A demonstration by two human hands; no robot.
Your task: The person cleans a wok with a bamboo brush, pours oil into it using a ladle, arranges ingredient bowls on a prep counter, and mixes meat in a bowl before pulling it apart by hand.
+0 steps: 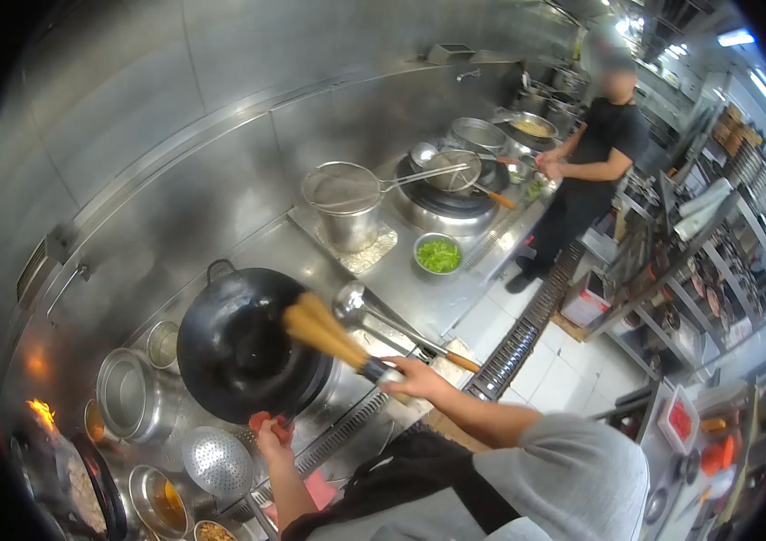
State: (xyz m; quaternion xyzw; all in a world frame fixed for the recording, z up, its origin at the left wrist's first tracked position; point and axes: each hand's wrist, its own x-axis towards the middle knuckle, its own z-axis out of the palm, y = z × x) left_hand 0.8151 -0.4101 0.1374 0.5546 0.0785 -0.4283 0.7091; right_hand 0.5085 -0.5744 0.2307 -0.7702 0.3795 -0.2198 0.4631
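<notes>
Filling the upper left of the frame, the steel wall bounds the far side of our station, with the steel counter running below it from lower left to upper centre. At the right edge we see loaded shelves; between shelves and counter, white floor tiles make a narrow aisle, cut lengthwise by a dark drain grate. A co-worker in dark clothes stands at upper right, well apart from us. Left of centre sits the black wok, dark and glossy inside. Metal pots crowd its left side, leaving little gap; to its upper right, a tall pot carries a strainer over its mouth. Our right hand is closed round the handle of a straw-coloured brush; its blurred bristles reach over the wok's right rim, and we cannot tell whether they touch it. Just beyond the brush lies a long ladle, its wooden end angled toward the grate. A perforated skimmer lies below the wok. Near centre, a bowl of chopped greens sits near the counter's front edge. Our left hand grips a red cloth at the wok's lower rim.
</notes>
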